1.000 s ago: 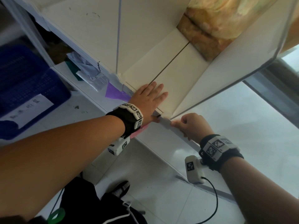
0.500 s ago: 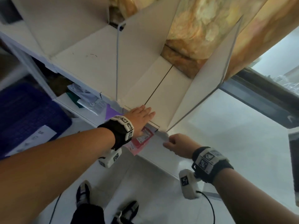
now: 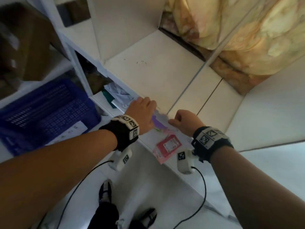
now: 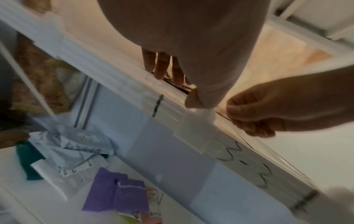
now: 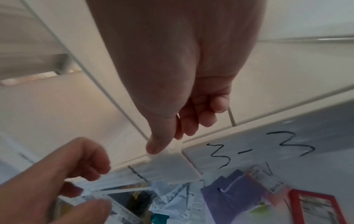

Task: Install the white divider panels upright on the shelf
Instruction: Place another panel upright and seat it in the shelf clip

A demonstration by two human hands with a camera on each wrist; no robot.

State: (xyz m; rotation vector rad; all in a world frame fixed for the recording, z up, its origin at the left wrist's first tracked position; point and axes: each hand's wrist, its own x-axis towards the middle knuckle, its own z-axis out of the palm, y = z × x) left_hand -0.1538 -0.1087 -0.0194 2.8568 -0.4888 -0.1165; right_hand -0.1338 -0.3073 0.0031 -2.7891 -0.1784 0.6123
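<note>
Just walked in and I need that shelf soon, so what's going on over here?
A person is fitting white divider panels on the shelf. Both hands work at its front edge, at the foot of one upright divider. The right hand has its thumb on a small white clip at the edge, beside the handwritten "3-3". The left hand rests its fingers on the shelf edge next to it. Another panel stands to the right. Packets lie on the shelf below.
</note>
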